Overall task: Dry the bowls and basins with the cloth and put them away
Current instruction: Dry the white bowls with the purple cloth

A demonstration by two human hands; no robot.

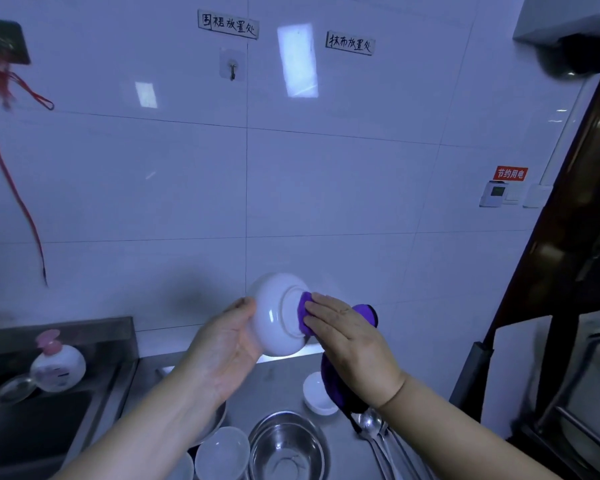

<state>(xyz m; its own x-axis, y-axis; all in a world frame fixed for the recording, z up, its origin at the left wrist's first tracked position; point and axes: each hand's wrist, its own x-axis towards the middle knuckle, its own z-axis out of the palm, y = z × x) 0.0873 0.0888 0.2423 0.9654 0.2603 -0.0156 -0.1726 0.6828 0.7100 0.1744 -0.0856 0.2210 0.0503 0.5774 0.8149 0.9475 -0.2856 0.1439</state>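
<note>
I hold a white bowl (274,313) in the air above the counter, its base turned toward me. My left hand (226,351) grips its rim from the left. My right hand (347,337) presses a purple cloth (304,311) flat against the bowl's foot ring, and the rest of the cloth hangs down under my wrist. Below on the steel counter (278,382) stand stacked steel basins (286,445), a small white bowl (222,453) and a small white dish (317,393).
A sink (32,427) with a pink-capped soap bottle (58,365) lies at the left. Steel spoons (374,431) lie right of the basins. A dark wooden door frame (551,271) stands at the right, and a hook (232,69) hangs on the tiled wall.
</note>
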